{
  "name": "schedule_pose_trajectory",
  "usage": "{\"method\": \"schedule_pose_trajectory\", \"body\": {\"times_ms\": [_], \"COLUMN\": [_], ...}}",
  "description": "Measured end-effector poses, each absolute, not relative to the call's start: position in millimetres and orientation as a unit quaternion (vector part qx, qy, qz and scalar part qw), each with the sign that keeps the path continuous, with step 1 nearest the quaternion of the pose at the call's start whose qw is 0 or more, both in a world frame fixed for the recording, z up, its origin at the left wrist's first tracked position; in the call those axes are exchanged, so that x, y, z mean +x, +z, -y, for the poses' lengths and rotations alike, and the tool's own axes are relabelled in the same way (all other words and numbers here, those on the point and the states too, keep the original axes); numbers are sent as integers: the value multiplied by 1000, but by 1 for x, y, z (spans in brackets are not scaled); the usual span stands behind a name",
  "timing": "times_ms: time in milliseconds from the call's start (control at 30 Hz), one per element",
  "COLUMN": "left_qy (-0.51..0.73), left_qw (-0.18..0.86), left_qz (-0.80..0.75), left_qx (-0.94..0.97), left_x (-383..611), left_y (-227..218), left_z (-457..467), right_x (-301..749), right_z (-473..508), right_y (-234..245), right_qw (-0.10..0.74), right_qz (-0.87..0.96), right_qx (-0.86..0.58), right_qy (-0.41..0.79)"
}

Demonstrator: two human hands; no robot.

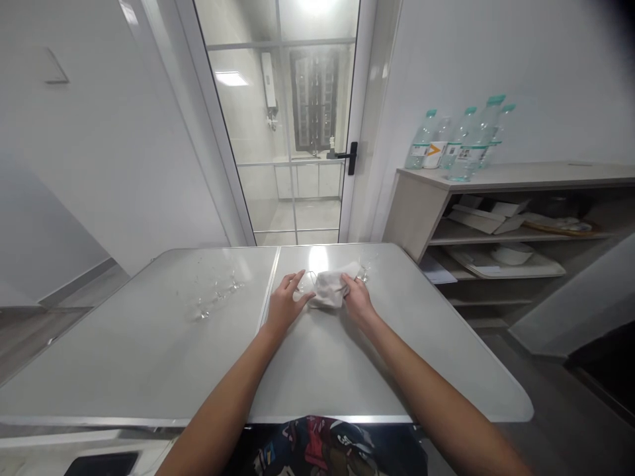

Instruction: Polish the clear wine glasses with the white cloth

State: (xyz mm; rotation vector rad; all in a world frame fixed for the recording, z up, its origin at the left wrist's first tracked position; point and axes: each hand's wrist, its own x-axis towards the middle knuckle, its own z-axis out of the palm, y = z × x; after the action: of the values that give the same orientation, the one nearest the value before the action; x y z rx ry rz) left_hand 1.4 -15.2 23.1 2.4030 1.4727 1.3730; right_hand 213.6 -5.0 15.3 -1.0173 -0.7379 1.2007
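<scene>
In the head view, my left hand (286,301) curves its thumb and fingers around a clear drinking glass (308,281), which appears tilted on its side above the table (342,377). My right hand (358,299) grips a white cloth (329,291) that lies against the glass and covers its right part. The covered end of the glass is hidden. Just behind my right hand stands another clear glass (366,266), partly blocked by the cloth. Several more clear glasses (203,313) stand in a slanting row on the left part of the table, their outlines faint.
A seam (270,291) crosses the table left of my hands. Several plastic bottles (466,155) stand on a shelf unit (421,211) at the right, with trays and papers inside. A glass door (288,132) with a black handle (352,158) rises beyond the table.
</scene>
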Motion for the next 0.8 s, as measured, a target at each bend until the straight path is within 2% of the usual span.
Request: {"method": "schedule_pose_trajectory", "body": {"times_ms": [100, 300, 400, 500, 633, 800], "left_qy": [416, 384, 376, 379, 373, 382], "left_qw": [-5, -48, -71, -80, -86, -101], "left_qz": [-464, -389, -381, -405, -388, -388], "left_qx": [782, 836, 842, 828, 838, 833], "left_x": [2, 2, 2, 3, 5, 2], "left_y": [22, 19, 17, 19, 25, 33], "left_z": [14, 13, 13, 13, 14, 16], "right_x": [211, 203, 205, 206, 200, 197], "right_z": [13, 36, 36, 31, 28, 27], "right_y": [23, 32, 31, 29, 27, 28], "right_qw": [650, 507, 481, 497, 544, 597], "right_qz": [446, 650, 696, 695, 625, 535], "right_qx": [-429, -346, -328, -309, -300, -336], "right_qy": [441, 448, 421, 419, 472, 495]}}
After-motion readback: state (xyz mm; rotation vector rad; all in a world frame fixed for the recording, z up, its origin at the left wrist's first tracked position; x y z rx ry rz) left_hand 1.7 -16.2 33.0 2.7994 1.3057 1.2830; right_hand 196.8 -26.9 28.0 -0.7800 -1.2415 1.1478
